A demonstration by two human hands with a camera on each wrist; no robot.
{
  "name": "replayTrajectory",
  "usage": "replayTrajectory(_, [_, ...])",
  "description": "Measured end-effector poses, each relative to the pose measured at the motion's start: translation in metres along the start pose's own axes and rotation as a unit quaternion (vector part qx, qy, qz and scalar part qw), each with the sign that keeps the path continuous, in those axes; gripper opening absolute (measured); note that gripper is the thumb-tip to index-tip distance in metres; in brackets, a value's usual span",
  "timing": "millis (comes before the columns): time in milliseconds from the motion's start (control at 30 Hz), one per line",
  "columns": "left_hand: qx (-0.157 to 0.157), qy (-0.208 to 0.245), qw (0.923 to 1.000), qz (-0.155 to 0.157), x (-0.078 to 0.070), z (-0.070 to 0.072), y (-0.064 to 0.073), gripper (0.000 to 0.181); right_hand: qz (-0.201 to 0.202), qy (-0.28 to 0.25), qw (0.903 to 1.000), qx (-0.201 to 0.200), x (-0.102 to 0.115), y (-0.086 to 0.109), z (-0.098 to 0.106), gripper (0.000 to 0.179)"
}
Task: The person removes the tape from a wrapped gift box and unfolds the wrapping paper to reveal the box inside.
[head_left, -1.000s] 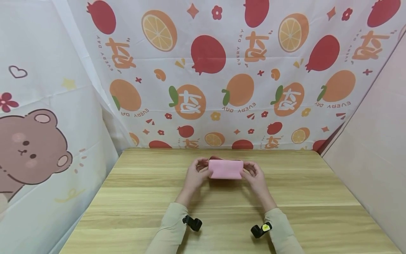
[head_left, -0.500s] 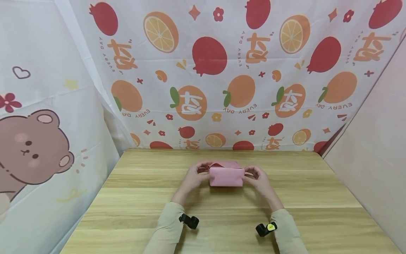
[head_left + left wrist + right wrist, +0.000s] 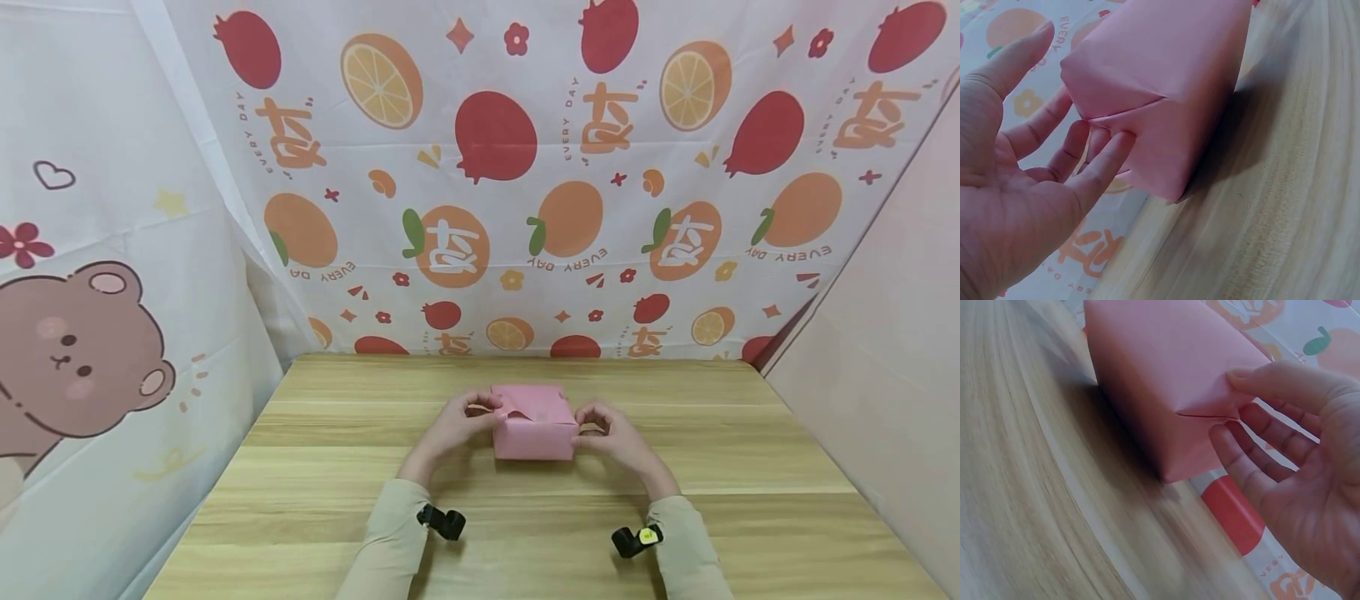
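Note:
A pink paper-wrapped box [image 3: 534, 439] is between my two hands at the middle back of the table, its folded ends facing them. Along its top, one paper edge lifts in a small dark gap. My left hand [image 3: 453, 429] touches the left end; in the left wrist view its fingertips [image 3: 1124, 139] meet the folded paper while the thumb stands away from the box. At the other end, my right hand [image 3: 618, 437] pinches the folded paper, thumb on the upper side and fingers below the crease, as the right wrist view shows. The box's underside is hidden.
The wooden table [image 3: 525, 533] extends around the box on all sides. Behind it hangs a white fruit-print cloth [image 3: 517, 250], and a bear-print cloth [image 3: 202, 333] hangs at the left. Each wrist carries a small black camera [image 3: 441, 522].
The box has come nearer to me and turned so that its top shows, where mostly one side faced me before. Both hands have moved with it, and my forearms are wider apart.

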State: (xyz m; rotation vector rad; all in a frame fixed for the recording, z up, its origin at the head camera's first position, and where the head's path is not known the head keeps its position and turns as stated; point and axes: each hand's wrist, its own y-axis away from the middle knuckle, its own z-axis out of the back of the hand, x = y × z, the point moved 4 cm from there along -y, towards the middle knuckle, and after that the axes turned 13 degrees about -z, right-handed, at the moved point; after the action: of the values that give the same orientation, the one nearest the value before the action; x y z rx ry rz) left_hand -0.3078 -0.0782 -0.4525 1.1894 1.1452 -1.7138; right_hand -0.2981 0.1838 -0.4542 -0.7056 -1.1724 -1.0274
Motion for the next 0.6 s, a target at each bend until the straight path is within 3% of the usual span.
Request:
replayTrajectory(200, [-0.012, 0.002, 0.9995, 0.028, 0.000, -0.002, 0.002, 0.037, 0.015, 0.025, 0.9990, 0.032, -0.012, -0.005, 0.000, 0.031])
replayTrajectory(400, [-0.017, -0.012, 0.9995, 0.024, 0.001, -0.004, 0.002, 0.031, 0.029, 0.050, 0.9970, 0.051, -0.013, -0.005, -0.002, 0.028])
replayTrajectory(600, [-0.006, -0.025, 0.9993, 0.027, -0.004, -0.005, 0.003, 0.026, 0.013, 0.111, 0.9925, 0.048, -0.007, -0.001, -0.005, 0.024])
